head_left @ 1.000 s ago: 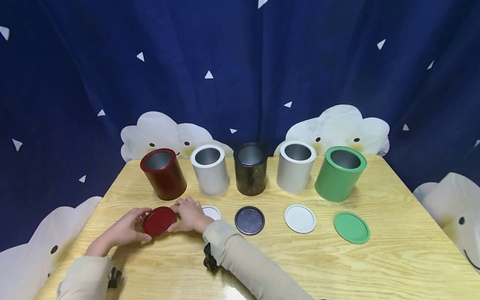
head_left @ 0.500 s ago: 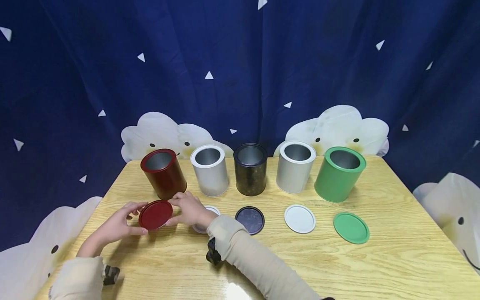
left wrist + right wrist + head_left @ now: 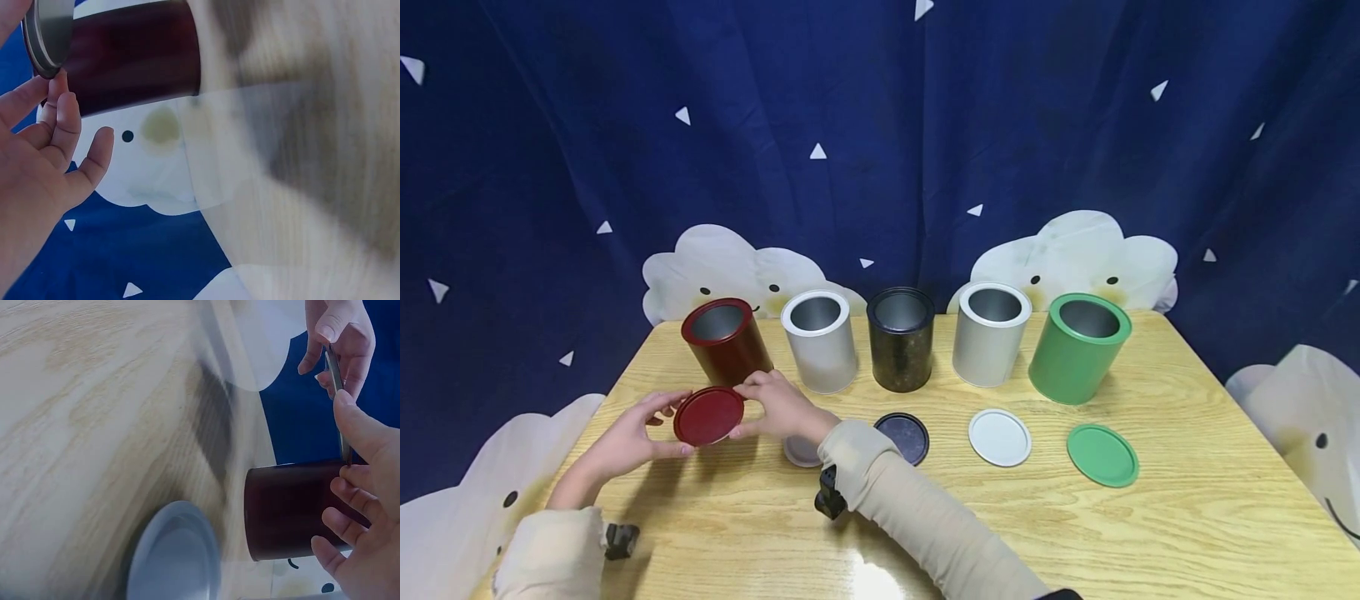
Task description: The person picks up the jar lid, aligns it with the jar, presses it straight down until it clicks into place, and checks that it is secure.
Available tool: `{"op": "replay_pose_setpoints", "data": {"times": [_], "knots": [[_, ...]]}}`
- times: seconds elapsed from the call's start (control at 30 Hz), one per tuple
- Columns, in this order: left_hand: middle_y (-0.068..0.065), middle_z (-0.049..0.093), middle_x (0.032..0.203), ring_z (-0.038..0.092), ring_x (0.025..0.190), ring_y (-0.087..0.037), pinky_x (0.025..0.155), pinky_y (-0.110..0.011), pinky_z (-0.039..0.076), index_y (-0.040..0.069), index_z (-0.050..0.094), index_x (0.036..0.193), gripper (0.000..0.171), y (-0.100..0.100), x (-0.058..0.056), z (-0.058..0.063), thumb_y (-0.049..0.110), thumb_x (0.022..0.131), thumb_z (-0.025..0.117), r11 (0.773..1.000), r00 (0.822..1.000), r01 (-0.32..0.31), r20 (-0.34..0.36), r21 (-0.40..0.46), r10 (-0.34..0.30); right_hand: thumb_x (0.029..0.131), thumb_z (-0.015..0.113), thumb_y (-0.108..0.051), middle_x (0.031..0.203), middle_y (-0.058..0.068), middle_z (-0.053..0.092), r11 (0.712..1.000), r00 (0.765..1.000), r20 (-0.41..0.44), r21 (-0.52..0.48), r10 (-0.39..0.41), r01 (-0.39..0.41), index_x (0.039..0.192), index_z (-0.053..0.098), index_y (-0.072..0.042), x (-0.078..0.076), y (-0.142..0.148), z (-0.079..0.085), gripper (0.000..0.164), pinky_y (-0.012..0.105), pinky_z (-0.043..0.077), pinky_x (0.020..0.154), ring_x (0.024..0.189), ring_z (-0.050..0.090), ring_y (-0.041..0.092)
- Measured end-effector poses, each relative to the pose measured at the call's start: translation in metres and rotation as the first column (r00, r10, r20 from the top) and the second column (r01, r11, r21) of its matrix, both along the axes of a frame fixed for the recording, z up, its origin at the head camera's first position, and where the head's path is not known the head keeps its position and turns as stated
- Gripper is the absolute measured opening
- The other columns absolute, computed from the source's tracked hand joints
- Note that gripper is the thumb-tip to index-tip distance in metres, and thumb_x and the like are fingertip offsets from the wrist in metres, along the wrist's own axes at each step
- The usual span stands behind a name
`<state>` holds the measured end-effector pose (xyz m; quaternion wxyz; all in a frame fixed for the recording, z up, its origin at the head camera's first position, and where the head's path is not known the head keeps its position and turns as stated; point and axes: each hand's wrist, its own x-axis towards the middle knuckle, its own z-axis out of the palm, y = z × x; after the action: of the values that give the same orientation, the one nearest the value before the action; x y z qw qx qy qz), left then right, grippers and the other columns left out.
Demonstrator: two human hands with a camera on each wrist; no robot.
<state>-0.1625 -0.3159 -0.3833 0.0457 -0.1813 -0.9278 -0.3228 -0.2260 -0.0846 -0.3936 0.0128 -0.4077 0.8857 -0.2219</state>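
A dark red round lid (image 3: 709,415) is held between both hands, raised off the table in front of the dark red can (image 3: 730,342). My left hand (image 3: 634,433) pinches its left edge with fingers and thumb; my right hand (image 3: 781,410) pinches the right edge. Seen edge-on in the right wrist view, the lid (image 3: 337,394) lies between the two hands, near the can (image 3: 290,509). In the left wrist view, the lid's silvery underside (image 3: 56,31) shows above the fingers. The can stands upright and uncovered. Beneath my right wrist, a white lid (image 3: 801,452) is partly hidden.
Two white cans (image 3: 823,350) (image 3: 991,346), a black can (image 3: 901,354) and a green can (image 3: 1075,358) stand uncovered along the table's back. A black lid (image 3: 906,437), a white lid (image 3: 1000,437) and a green lid (image 3: 1103,455) lie before them. A blue curtain (image 3: 880,125) hangs behind.
Both hands have lifted the red lid from the table and moved it away from me, slightly left, closer to the red can. The right forearm now covers part of the black lid.
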Motion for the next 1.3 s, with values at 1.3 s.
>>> {"op": "replay_pose_setpoints", "data": {"times": [1.3], "knots": [[-0.01,0.052,0.112,0.04,0.102,0.007,0.074,-0.014,0.035,-0.005,0.051,0.123,0.061,0.012,-0.025,0.036,-0.004,0.068,0.076,0.987,0.955,-0.027,-0.289,0.158,0.072,0.078,0.069,-0.041,0.119,0.005,0.052,0.993,0.995,-0.094,-0.114,-0.031,0.02,0.129,0.051,-0.005,-0.032,0.003,0.05,0.065,0.022,0.029,0.096,0.113,0.042,0.017]]}}
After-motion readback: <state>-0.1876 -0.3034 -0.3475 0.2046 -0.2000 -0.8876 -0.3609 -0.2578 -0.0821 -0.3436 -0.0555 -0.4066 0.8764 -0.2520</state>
